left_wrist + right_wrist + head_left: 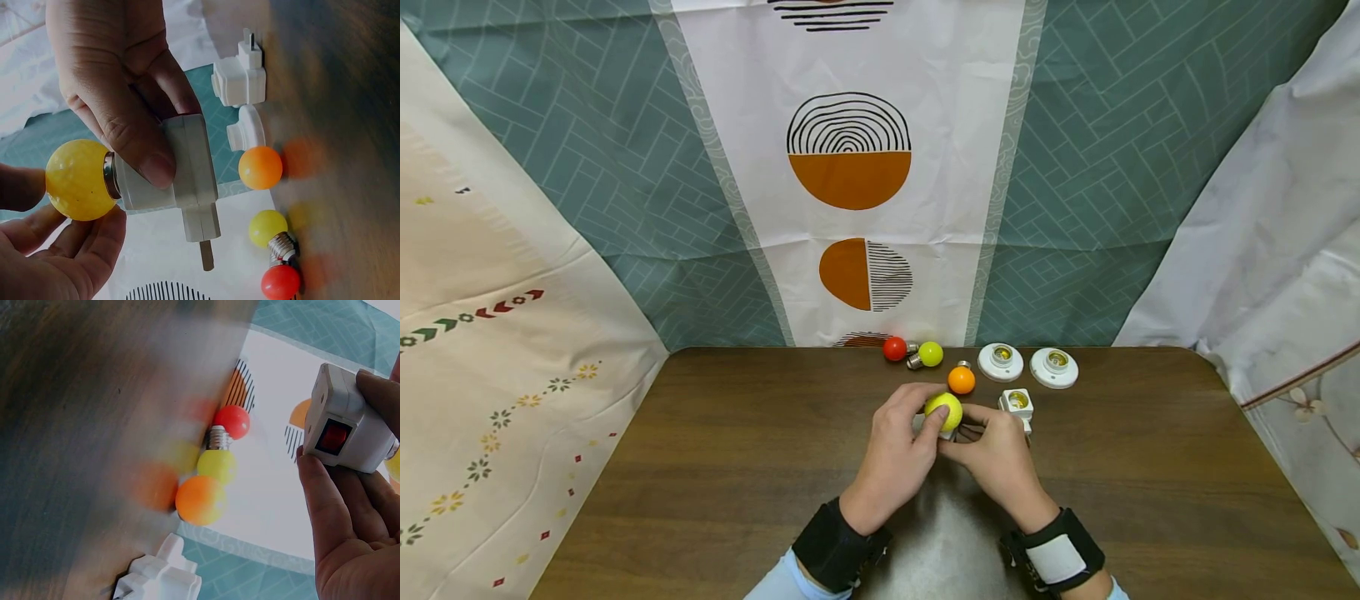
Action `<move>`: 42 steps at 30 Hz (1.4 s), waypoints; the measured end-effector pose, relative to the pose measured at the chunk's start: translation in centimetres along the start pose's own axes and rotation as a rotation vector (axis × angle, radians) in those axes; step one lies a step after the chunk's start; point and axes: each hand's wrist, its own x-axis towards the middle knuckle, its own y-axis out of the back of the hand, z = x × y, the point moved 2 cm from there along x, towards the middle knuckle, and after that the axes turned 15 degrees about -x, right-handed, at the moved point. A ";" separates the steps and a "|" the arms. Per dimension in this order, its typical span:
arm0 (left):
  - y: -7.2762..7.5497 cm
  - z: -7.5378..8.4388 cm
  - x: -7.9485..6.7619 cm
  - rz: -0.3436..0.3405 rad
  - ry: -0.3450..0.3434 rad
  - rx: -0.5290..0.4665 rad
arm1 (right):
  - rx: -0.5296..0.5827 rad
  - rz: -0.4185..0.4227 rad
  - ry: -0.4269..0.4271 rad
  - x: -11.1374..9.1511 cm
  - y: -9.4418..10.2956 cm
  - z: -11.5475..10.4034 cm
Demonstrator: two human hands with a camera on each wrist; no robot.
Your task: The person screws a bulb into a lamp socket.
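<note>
The left hand (895, 442) is gripping the yellow bulb (74, 181) at the mouth of the white socket (194, 153); above the tabletop (715, 467), the right hand (1000, 467) is clasping the socket. Threading is apparently proceeding; the next move is presumably requiring aligned turning.

It is a screened-off work spot, room type unclear: a wooden table (722, 467), a patterned curtain (880, 223) behind, pale cloths (527, 375) alongside.

brown table (722, 467), teal-and-white patterned cloth (947, 183) behind
</note>
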 end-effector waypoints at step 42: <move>-0.2 0.1 -0.2 0.112 0.050 -0.010 | -0.021 0.010 -0.002 0.0 0.2 0.2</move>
